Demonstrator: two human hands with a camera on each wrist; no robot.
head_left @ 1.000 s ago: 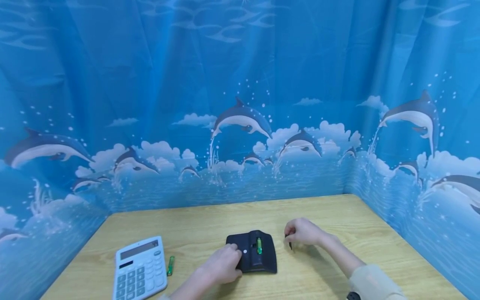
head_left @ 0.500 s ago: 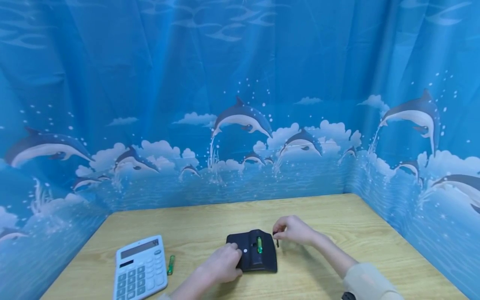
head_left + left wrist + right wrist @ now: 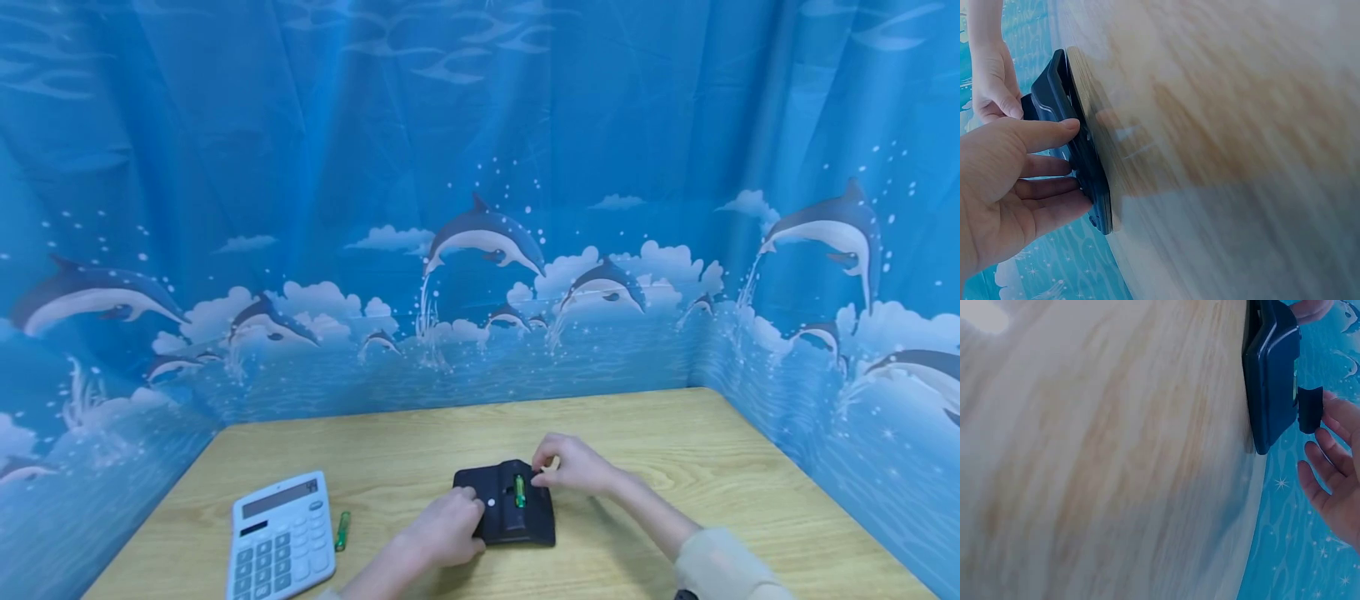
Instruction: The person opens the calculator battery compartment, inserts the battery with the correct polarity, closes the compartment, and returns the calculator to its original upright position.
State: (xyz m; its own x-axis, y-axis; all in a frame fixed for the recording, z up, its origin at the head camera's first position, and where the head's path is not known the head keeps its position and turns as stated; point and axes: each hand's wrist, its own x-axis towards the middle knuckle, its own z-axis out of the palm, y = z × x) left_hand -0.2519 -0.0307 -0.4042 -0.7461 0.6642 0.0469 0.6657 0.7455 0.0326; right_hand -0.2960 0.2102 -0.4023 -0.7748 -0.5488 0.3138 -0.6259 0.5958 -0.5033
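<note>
A black device (image 3: 510, 518) lies on the wooden table (image 3: 675, 433) with a green battery (image 3: 518, 490) in its uncovered slot. My left hand (image 3: 446, 527) rests on the device's left edge, its fingers (image 3: 1054, 167) fairly straight against the device (image 3: 1075, 144). My right hand (image 3: 566, 467) is at the device's upper right corner. It pinches a small black cover (image 3: 1310, 409) right beside the device (image 3: 1272, 369). In the head view the hand hides the cover.
A white calculator (image 3: 281, 533) lies at the front left of the table, with a loose green battery (image 3: 342, 530) next to it. A blue dolphin-print curtain (image 3: 480, 250) walls the table at the back and on both sides.
My right hand has moved left from the bare table to the device's upper right corner, carrying the small black cover. The left hand and the device have stayed put.
</note>
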